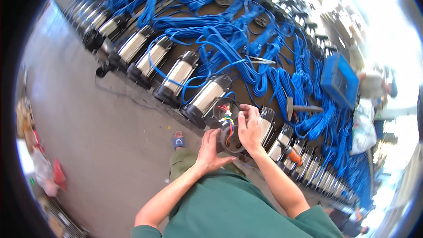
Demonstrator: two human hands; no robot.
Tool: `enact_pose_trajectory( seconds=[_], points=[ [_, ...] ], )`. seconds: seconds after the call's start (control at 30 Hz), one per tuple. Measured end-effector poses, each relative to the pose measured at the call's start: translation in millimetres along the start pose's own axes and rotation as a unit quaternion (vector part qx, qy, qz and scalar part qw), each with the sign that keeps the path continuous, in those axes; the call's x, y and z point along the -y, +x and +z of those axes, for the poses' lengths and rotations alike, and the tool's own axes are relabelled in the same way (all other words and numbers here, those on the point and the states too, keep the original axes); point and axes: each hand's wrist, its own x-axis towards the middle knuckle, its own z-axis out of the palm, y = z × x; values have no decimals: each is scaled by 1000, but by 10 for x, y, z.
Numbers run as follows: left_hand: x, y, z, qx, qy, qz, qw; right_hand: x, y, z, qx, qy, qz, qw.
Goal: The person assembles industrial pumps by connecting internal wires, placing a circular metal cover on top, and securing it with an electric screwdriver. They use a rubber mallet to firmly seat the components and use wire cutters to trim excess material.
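In front of me is a pump motor's round black end housing (232,142), its open side facing up. Red, yellow, blue and white wires (228,119) bunch inside it, some with white connectors. My right hand (250,128) grips the housing's right rim, fingers bent over the edge. On the near left side, my left hand (209,153) has its fingers stretched and its thumb apart. Its fingertips are close to the housing; whether they touch it I cannot tell. Directly left stands a silver pump motor (207,98) with black ends.
Similar silver motors (178,77) line the bench edge on both sides. Bundled blue cables (229,35) cover the bench behind. A hammer (304,108), an orange-handled tool (293,155) and a blue crate (339,80) are at right. Other people (373,83) appear at the far right.
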Motion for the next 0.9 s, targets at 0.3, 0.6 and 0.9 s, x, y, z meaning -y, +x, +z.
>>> enact_pose_trajectory(
  seconds=[0.3,0.6,0.9],
  points=[
    [214,47,203,-84,-154,-52,983,-143,45,141,50,-156,-12,986],
    [251,-44,316,-154,-161,-29,974,-1554,739,-1213,29,-212,87,973],
    [120,77,389,-185,-54,102,976,-2598,1216,-2171,188,-676,43,712]
  ],
)
